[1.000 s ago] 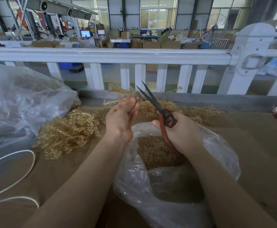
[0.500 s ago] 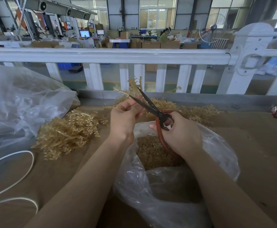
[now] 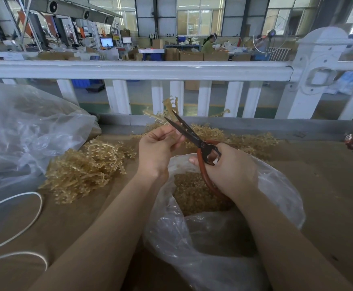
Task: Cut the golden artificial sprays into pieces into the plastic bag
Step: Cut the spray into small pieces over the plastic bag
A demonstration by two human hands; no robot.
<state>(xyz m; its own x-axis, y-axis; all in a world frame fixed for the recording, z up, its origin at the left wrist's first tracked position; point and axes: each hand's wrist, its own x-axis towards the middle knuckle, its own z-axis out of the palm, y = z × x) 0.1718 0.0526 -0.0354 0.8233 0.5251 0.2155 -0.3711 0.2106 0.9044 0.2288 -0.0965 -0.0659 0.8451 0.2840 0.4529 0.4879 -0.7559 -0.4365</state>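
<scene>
1 scissors (image 3: 194, 137) handle hidden inside right hand (image 3: 232, 171).

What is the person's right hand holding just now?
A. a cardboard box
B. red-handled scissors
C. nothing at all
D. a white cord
B: the right hand grips the red-handled scissors, whose dark blades meet the golden spray that the left hand pinches above the open plastic bag.
</scene>
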